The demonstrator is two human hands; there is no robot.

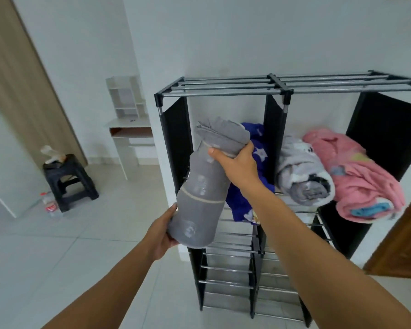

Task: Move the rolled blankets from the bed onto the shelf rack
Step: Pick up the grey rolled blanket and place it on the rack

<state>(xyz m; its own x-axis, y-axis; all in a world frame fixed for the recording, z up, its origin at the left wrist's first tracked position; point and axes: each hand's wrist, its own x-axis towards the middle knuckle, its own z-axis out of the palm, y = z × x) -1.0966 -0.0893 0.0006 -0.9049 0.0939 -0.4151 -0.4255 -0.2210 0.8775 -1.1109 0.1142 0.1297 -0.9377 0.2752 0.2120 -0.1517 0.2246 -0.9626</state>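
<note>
Grey rolled fabric blanket [199, 186]: placement step, both my hands gripping its ends.
Left hand [161, 233] below, right hand [237, 165] above; next, I judge, beyond the grip: black-and-steel tube shelf rack [226, 89].

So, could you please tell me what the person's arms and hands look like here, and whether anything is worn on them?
Both forearms are bare as far as the picture shows: no sleeves come into view. The left hand and the right hand wear no gloves, and I see no watch, bracelet or ring on either. The nails look short and unpainted.
</note>
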